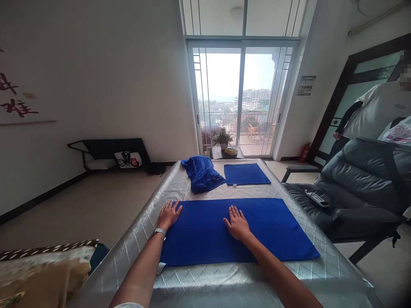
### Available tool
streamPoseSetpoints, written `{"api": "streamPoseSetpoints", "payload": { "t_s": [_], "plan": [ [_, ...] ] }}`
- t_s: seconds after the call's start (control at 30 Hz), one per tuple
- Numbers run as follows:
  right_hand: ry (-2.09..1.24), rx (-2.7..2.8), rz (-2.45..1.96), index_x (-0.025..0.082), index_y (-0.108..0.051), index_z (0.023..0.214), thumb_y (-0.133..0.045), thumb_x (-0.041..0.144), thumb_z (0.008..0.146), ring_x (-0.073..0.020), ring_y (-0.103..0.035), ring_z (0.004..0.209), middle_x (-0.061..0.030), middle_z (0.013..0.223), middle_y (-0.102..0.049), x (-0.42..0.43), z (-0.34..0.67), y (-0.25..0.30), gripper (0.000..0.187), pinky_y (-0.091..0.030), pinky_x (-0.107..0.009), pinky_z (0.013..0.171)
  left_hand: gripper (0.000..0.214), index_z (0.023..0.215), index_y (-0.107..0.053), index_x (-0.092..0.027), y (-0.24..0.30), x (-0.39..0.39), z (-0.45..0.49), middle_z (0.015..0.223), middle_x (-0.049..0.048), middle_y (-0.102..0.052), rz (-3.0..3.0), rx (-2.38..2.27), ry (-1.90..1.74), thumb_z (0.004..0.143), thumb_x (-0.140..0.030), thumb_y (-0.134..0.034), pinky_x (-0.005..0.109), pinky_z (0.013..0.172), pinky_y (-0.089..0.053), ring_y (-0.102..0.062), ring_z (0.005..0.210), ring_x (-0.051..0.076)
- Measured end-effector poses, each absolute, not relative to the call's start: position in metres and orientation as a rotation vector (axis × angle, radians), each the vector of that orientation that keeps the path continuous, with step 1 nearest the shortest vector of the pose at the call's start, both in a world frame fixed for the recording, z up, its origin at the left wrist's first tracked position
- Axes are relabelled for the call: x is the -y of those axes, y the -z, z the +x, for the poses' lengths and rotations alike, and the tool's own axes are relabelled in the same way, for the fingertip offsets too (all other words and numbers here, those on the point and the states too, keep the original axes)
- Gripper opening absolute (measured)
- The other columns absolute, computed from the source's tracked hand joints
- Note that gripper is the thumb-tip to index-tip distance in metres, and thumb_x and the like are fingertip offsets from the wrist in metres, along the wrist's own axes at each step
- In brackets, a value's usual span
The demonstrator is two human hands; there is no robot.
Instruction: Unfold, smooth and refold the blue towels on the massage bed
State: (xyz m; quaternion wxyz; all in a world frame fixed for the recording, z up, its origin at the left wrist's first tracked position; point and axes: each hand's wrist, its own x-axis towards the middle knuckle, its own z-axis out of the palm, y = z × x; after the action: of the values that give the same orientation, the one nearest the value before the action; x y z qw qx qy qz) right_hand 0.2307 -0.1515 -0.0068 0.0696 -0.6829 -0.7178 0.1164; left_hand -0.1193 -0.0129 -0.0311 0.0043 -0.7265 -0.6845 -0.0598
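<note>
A blue towel (205,239) lies spread flat in front of me on a table with a silvery quilted cover (192,282). My left hand (169,214) rests on the towel's far left corner, fingers stretched out; a wristband circles that wrist. Near the towel's middle, my right hand (238,223) lies flat with its fingers out. Beyond it sits a crumpled blue cloth (204,174) on the left. To the right of that pile is a blue towel folded into a neat rectangle (247,174), a small white tag at its near edge.
A dark recliner (353,184) with a power strip (317,199) on its seat stands along the right. Behind it is a person (375,107). A potted plant (223,137) stands past the table's far end, before glass doors. Bedding (48,273) shows at lower left.
</note>
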Motion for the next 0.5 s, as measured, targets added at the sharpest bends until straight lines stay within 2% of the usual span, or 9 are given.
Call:
{"api": "streamPoseSetpoints", "payload": {
  "t_s": [0.13,0.27,0.5],
  "plan": [
    [-0.324,2.155,-2.105,0.008,-0.016,0.162,-0.01,0.062,0.101,-0.0203,-0.006,0.157,-0.0092,0.169,-0.013,0.156,0.259,0.012,0.082,-0.003,-0.041,0.126,0.061,0.157,-0.037,-0.026,0.032,0.012,-0.119,0.165,0.0126,-0.033,-2.271,2.14,0.208,0.104,-0.055,-0.029,0.046,0.122,-0.023,-0.031,0.151,0.028],
    [-0.211,2.041,-2.296,0.011,-0.018,0.162,-0.015,0.059,0.101,-0.02,-0.009,0.156,-0.0074,0.169,-0.015,0.173,0.327,0.019,0.078,-0.004,-0.042,0.127,0.06,0.156,-0.04,-0.027,0.034,0.011,-0.12,0.164,0.0111,-0.036,-2.273,2.122,0.222,0.104,-0.055,-0.029,0.048,0.121,-0.025,-0.032,0.15,0.029],
    [-0.043,1.677,-2.648,0.008,-0.02,0.162,-0.019,0.051,0.1,-0.0224,-0.014,0.156,-0.0092,0.169,-0.017,0.203,0.446,0.029,0.075,-0.009,-0.043,0.126,0.057,0.155,-0.042,-0.025,0.034,0.011,-0.119,0.161,0.0107,-0.04,-2.268,2.11,0.255,0.104,-0.048,-0.029,0.046,0.121,-0.026,-0.035,0.149,0.028]
  ]
}}
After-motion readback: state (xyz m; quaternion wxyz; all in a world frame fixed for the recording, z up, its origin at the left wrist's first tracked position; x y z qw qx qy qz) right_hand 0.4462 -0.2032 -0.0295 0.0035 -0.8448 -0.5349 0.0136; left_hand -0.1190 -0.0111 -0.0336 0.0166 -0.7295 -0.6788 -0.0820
